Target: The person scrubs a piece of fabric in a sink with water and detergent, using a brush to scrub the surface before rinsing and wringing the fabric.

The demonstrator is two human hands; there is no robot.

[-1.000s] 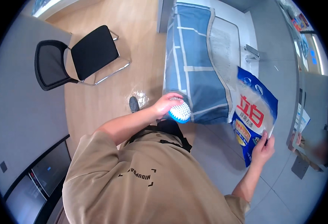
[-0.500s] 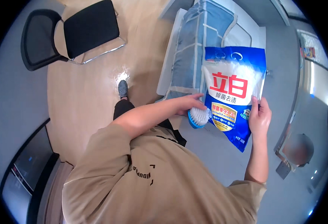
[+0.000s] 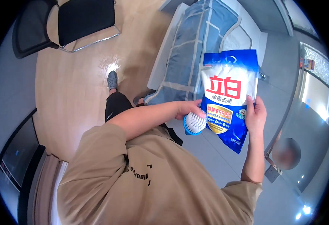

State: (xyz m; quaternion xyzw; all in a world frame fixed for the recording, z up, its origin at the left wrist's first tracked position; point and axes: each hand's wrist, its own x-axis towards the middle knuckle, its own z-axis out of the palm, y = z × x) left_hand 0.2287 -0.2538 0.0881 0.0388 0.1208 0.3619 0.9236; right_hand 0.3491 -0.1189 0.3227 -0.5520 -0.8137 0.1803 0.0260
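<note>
A scrubbing brush (image 3: 196, 123) with white bristles and a blue rim is gripped in my left hand (image 3: 188, 108), bristles facing up toward me. That hand's fingertips reach the left edge of a detergent bag (image 3: 224, 90), blue and white with red lettering; whether they also pinch it is hidden. My right hand (image 3: 256, 115) holds the bag by its right edge, thumb on the front and fingers behind. The bag hangs upright with its lower end tapering to the right.
Behind the bag, a blue checked cloth (image 3: 187, 56) drapes over a white-edged surface. A black chair (image 3: 85, 20) stands at the far left on the wooden floor (image 3: 74, 75). A socket plate (image 3: 272, 174) sits on the grey surface at right.
The brush has turned so that its bristles face me more. Bag and brush have shifted slightly left in view, and the surroundings have shifted too. Both hands keep their holds.
</note>
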